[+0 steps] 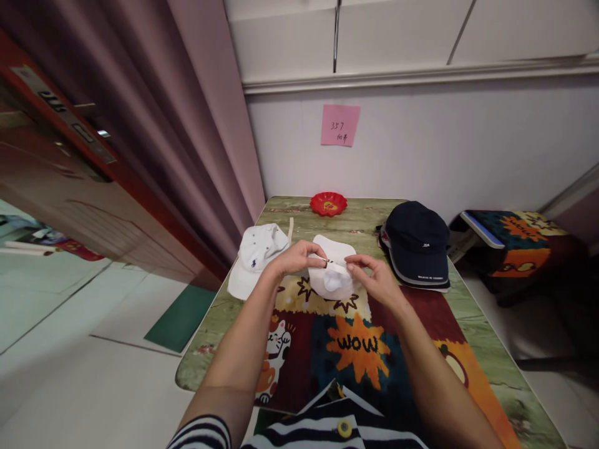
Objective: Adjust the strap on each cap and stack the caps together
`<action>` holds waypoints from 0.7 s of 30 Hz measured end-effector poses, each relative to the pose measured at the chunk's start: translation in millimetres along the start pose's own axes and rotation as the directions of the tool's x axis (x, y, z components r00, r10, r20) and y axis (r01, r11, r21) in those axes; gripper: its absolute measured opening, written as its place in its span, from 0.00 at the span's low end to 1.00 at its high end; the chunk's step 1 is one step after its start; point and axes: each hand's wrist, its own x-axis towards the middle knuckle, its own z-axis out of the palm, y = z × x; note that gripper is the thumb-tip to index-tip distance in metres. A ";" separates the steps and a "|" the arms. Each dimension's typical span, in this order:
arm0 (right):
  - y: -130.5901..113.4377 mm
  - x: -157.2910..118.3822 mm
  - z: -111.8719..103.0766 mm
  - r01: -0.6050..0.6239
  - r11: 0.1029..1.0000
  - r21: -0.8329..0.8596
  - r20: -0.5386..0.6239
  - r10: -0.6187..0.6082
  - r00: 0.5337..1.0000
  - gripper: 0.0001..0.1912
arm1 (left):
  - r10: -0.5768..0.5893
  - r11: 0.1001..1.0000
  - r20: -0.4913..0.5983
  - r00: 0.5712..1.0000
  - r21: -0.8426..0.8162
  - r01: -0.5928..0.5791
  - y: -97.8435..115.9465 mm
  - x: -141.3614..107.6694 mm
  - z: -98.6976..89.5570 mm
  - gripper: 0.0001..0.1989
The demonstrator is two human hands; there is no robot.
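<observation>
A white cap (pixel 337 288) lies in front of me on the patterned mat, its back strap raised between my hands. My left hand (pixel 300 258) pinches one end of the strap, near a small dark and metallic part that looks like a buckle. On the other side, my right hand (pixel 373 275) grips the strap between thumb and fingers. Another white cap (pixel 262 248), with a small navy emblem, rests to the left, its loose strap sticking up. Stacked at the right are several caps, a navy cap (pixel 415 234) on top.
A red scalloped dish (pixel 328 204) stands at the back of the green wood-patterned table (pixel 201 358). The mat (pixel 322 380) covers the table's front middle. A pink note (pixel 340 125) is stuck on the wall. To the left are a curtain (pixel 206 112) and an orange-edged door (pixel 126 193).
</observation>
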 end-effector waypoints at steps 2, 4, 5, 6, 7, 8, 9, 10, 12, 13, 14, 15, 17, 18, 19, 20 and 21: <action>10.2 -1.5 -11.8 0.010 1.000 -0.027 -0.020 -0.011 1.000 0.18 | 0.003 1.000 -0.024 1.000 -0.029 -0.004 -4.2 -0.6 0.2 0.11; 21.8 -2.7 -24.0 0.048 0.995 -0.086 -0.022 -0.050 0.998 0.16 | 0.013 0.999 -0.034 0.999 -0.038 -0.015 -6.0 -1.6 0.4 0.10; 27.9 -3.2 -29.2 0.072 0.988 -0.135 -0.009 -0.074 0.997 0.16 | 0.022 0.999 -0.033 0.999 -0.033 -0.024 -5.8 -2.4 0.0 0.10; 34.0 -3.7 -33.4 0.094 0.976 -0.197 0.012 -0.094 0.996 0.18 | 0.036 0.999 -0.029 0.999 -0.023 -0.037 -4.9 -3.4 -1.0 0.10; 40.2 -4.2 -36.1 0.111 0.957 -0.270 0.035 -0.105 0.994 0.22 | 0.056 0.998 -0.029 0.998 -0.012 -0.057 -3.8 -4.4 -2.6 0.11; 46.3 -4.7 -37.3 0.119 0.930 -0.347 0.056 -0.106 0.993 0.26 | 0.079 0.997 -0.037 0.996 -0.006 -0.079 -2.8 -5.5 -4.7 0.13; 52.4 -5.2 -36.8 0.119 0.900 -0.420 0.075 -0.097 0.993 0.30 | 0.101 0.995 -0.059 0.993 0.000 -0.101 -2.3 -6.4 -7.3 0.14; 58.4 -5.7 -34.6 0.113 0.871 -0.479 0.090 -0.079 0.993 0.33 | 0.118 0.993 -0.095 0.989 0.014 -0.117 -2.7 -7.1 -9.9 0.16; 69.1 -6.4 -26.6 0.102 0.838 -0.536 0.117 -0.046 0.992 0.34 | 0.123 0.989 -0.179 0.976 0.097 -0.107 -7.0 -7.5 -13.9 0.19; 73.3 -6.4 -21.7 0.102 0.837 -0.537 0.130 -0.038 0.991 0.32 | 0.107 0.984 -0.219 0.970 0.167 -0.071 -10.6 -7.4 -14.7 0.19; 76.4 -6.1 -16.8 0.104 0.845 -0.525 0.137 -0.037 0.990 0.29 | 0.081 0.970 -0.250 0.965 0.242 -0.018 -14.8 -7.2 -14.6 0.20; 78.1 -5.6 -12.6 0.107 0.858 -0.503 0.136 -0.044 0.990 0.24 | 0.055 0.951 -0.270 0.961 0.309 0.033 -19.0 -7.0 -13.7 0.20; 77.1 -3.8 -7.4 0.118 0.896 -0.428 0.113 -0.077 0.991 0.15 | 0.035 0.927 -0.281 0.959 0.367 0.074 -25.2 -7.0 -10.5 0.17; 74.4 -2.8 -7.0 0.129 0.921 -0.368 0.097 -0.100 0.990 0.11 | 0.051 0.934 -0.278 0.959 0.354 0.053 -26.3 -7.5 -8.9 0.15; 70.4 -1.9 -7.8 0.141 0.947 -0.287 0.077 -0.124 0.989 0.09 | 0.078 0.950 -0.274 0.959 0.312 0.012 -25.8 -8.3 -7.7 0.12; 65.3 -1.1 -9.6 0.149 0.971 -0.187 0.054 -0.141 0.988 0.07 | 0.102 0.971 -0.276 0.956 0.237 -0.035 -23.5 -9.3 -7.1 0.11; 59.4 -0.6 -12.1 0.144 0.987 -0.069 0.024 -0.143 0.989 0.07 | 0.111 0.988 -0.282 0.953 0.133 -0.076 -19.6 -10.6 -7.0 0.11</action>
